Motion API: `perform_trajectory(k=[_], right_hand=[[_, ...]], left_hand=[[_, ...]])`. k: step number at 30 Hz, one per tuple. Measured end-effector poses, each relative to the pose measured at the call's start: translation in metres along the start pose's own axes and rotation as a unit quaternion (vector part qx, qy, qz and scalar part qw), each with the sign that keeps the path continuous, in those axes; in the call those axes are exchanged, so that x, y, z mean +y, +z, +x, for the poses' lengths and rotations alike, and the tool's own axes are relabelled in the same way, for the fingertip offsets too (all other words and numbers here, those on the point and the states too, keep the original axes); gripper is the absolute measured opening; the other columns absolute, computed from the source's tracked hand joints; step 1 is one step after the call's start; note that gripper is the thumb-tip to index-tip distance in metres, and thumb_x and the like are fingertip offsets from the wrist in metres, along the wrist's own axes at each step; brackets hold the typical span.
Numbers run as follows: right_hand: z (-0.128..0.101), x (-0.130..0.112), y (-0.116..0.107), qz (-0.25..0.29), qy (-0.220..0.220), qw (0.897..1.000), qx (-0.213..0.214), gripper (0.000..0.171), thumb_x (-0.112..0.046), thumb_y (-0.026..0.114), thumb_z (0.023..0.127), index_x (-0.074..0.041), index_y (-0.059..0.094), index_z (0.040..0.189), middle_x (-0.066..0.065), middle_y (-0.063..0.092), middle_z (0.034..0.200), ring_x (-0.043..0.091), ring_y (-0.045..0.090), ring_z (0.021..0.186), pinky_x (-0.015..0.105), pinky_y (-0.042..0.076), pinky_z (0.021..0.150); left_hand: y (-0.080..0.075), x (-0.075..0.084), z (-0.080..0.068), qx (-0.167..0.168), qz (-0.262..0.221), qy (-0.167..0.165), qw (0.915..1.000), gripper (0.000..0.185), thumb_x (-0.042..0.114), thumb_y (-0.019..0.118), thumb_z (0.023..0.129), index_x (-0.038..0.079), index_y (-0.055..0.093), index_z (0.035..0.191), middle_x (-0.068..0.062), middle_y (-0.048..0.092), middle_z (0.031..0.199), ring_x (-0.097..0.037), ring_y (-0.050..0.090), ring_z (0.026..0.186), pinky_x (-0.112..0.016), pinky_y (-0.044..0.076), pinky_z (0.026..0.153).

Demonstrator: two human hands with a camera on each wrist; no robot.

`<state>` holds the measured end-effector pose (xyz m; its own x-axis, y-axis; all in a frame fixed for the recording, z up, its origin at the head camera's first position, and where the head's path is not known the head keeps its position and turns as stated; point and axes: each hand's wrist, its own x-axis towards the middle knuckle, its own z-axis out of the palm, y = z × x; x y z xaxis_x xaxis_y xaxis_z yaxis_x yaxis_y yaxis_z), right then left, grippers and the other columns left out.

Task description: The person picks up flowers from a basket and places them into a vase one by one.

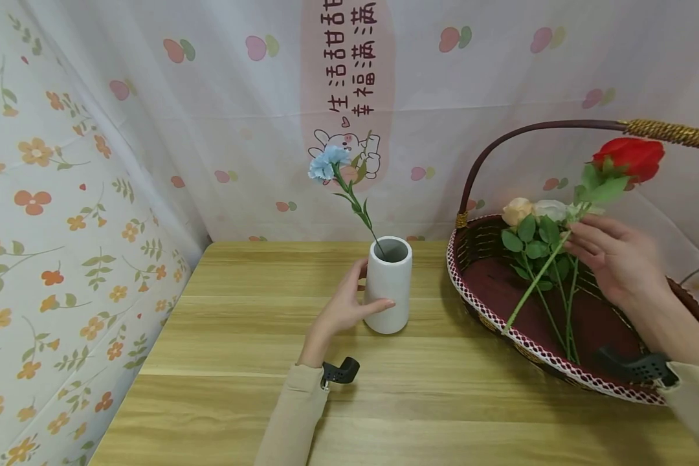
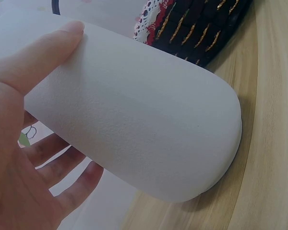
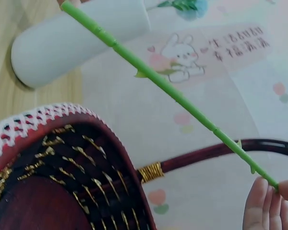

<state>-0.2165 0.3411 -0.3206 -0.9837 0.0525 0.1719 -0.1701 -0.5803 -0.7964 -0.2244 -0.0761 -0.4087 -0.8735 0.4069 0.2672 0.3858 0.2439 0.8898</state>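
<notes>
Left hand (image 1: 349,304) wrapping round the white vase (image 1: 388,285), thumb across the front, fingers curling behind, steadying it upright near the middle of the table's (image 1: 221,362) back edge; blue carnation (image 1: 328,162) already leaning inside, stem slanting out of the mouth. Matte, slightly grainy surface on the vase, rounded base, looking ceramic and moderately heavy, probably not slippery but breakable if tipped

Right hand (image 1: 614,259) pinching the red rose (image 1: 629,157) by its stem just under the leaves, fingers closing lightly, lifting it over the basket (image 1: 477,259) at the table's right edge. Stem (image 3: 173,96) reading as thin, smooth, knuckled plastic, likely light and springy, bending rather than snapping; gripping high near the leaves seeming best for steering the loose lower end

Lying in the basket beside it, cream and white roses (image 1: 532,210). Woven dark red wicker, lace trim round the rim, gold-wrapped arched handle; pale wood grain on the tabletop
</notes>
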Motion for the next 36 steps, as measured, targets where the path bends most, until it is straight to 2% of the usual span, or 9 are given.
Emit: perform_trajectory(k=[7,9,17,18,24,26,36], right_hand=[[-0.007,0.012,0.013,-0.022,0.013,1.000,-0.004,0.021,0.014,0.052,0.098,0.005,0.070,0.106,0.013,0.070,0.094,0.023,0.071,0.081,0.032,0.060,0.075],[-0.009,0.017,0.017,-0.030,0.013,0.999,-0.010,0.021,0.014,0.052,0.098,0.005,0.069,0.106,0.012,0.070,0.093,0.023,0.071,0.082,0.032,0.060,0.075],[-0.016,0.032,0.033,-0.068,0.009,0.997,-0.036,0.022,0.014,0.053,0.098,0.002,0.068,0.107,0.010,0.070,0.092,0.020,0.071,0.083,0.031,0.060,0.077],[-0.017,0.033,0.035,-0.071,0.010,0.997,-0.039,0.022,0.014,0.053,0.098,0.002,0.068,0.108,0.009,0.070,0.092,0.020,0.071,0.083,0.031,0.060,0.077],[-0.017,0.041,0.047,-0.094,0.020,0.994,-0.056,0.021,0.011,0.055,0.098,0.000,0.066,0.113,0.008,0.070,0.095,0.019,0.071,0.085,0.030,0.060,0.077],[-0.016,0.043,0.052,-0.103,0.019,0.993,-0.059,0.021,0.010,0.056,0.098,0.000,0.065,0.114,0.008,0.070,0.095,0.019,0.071,0.085,0.030,0.060,0.078],[-0.016,0.053,0.076,-0.119,0.022,0.990,-0.071,0.021,0.008,0.059,0.097,-0.003,0.066,0.114,0.006,0.070,0.097,0.016,0.069,0.088,0.029,0.059,0.078]], left_hand=[[0.006,-0.036,0.010,0.003,0.002,-0.003,1.0000,0.090,0.013,0.084,0.084,0.010,0.029,0.156,-0.013,0.045,0.146,-0.029,0.044,0.133,-0.049,0.042,0.106],[0.006,-0.040,0.011,0.003,0.003,0.000,1.0000,0.091,0.016,0.084,0.084,0.013,0.029,0.156,-0.009,0.046,0.146,-0.026,0.045,0.132,-0.047,0.043,0.106],[0.005,-0.043,0.011,0.004,0.012,0.007,0.9999,0.089,0.028,0.085,0.084,0.018,0.032,0.154,-0.002,0.047,0.143,-0.017,0.046,0.129,-0.040,0.046,0.103],[0.004,-0.037,0.009,0.003,0.011,0.004,0.9999,0.089,0.026,0.085,0.084,0.016,0.032,0.155,-0.004,0.047,0.143,-0.019,0.046,0.129,-0.041,0.045,0.103],[0.004,-0.037,0.010,0.000,0.004,-0.001,1.0000,0.091,0.018,0.084,0.084,0.012,0.029,0.156,-0.010,0.045,0.147,-0.026,0.044,0.133,-0.048,0.043,0.106],[0.005,-0.043,0.011,0.002,0.006,0.004,1.0000,0.091,0.021,0.085,0.084,0.016,0.030,0.156,-0.007,0.045,0.147,-0.023,0.044,0.132,-0.046,0.044,0.105],[0.006,-0.042,0.011,0.003,0.017,0.002,0.9998,0.091,0.027,0.086,0.083,0.016,0.031,0.155,-0.002,0.046,0.145,-0.017,0.045,0.130,-0.039,0.045,0.103]])
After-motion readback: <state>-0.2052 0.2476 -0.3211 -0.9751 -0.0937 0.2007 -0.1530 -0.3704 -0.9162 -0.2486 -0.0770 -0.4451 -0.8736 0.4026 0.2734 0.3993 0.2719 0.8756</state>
